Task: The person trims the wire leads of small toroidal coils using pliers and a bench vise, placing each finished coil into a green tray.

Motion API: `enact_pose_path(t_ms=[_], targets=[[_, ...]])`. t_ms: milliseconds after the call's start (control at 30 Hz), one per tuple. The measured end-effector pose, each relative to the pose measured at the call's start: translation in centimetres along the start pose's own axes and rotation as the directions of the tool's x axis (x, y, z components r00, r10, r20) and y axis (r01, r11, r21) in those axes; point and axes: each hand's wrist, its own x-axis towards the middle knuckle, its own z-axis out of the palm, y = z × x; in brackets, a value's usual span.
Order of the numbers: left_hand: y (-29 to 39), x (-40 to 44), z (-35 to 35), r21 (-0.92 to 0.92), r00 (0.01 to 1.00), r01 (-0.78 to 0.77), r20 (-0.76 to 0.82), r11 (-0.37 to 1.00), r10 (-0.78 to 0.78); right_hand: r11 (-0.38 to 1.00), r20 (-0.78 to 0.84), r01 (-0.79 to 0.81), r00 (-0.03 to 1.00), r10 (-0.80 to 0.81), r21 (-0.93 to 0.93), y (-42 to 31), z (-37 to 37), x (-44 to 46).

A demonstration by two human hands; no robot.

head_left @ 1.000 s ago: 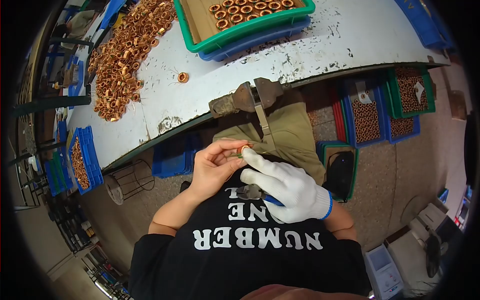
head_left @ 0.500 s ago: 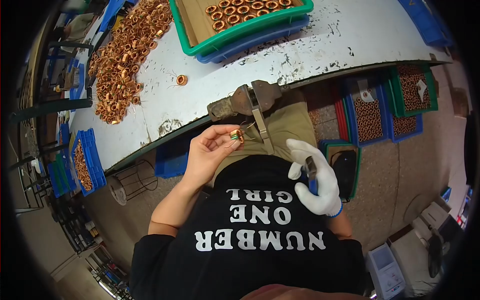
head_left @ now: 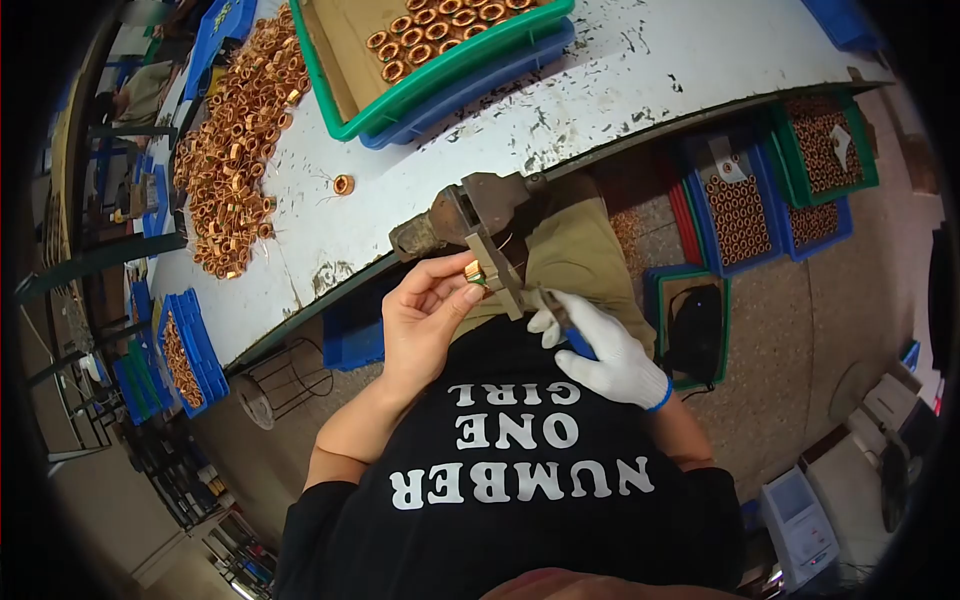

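Between the thumb and fingers of my bare left hand (head_left: 425, 318) is a copper coil (head_left: 475, 272) with a green band, beside the flat metal bar (head_left: 495, 277) that extends from the vise (head_left: 480, 205) at the table edge. My right hand (head_left: 605, 355), in a white glove, is closed on blue-handled pliers (head_left: 573, 335). The pliers' jaws point up and left, toward the end of the bar.
A heap of copper coils (head_left: 235, 150) lies on the white table (head_left: 385, 185), with a single coil (head_left: 344, 184) apart from it. A green tray (head_left: 455, 55) of coils stands behind the vise. Blue bins (head_left: 735, 200) of coils are at the right.
My left hand has brought the coil against the metal bar. My right hand went away from the coil to the right, then came back left toward the bar with the pliers. The view has shifted.
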Motion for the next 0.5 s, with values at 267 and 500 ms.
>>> enact_pose_path(t_ms=[267, 500], targets=[[0.0, -0.1, 0.1, 0.073, 0.999, -0.052, -0.001, 0.996, 0.052, 0.958, 0.043, -0.033, 0.998, 0.047, -0.285, -0.9, -0.5, 1.9], [0.1, -0.1, 0.0, 0.084, 0.998, -0.064, 0.007, 0.994, 0.063, 0.993, 0.077, -0.105, 0.991, 0.109, -0.059, 0.2, -0.8, 1.9]])
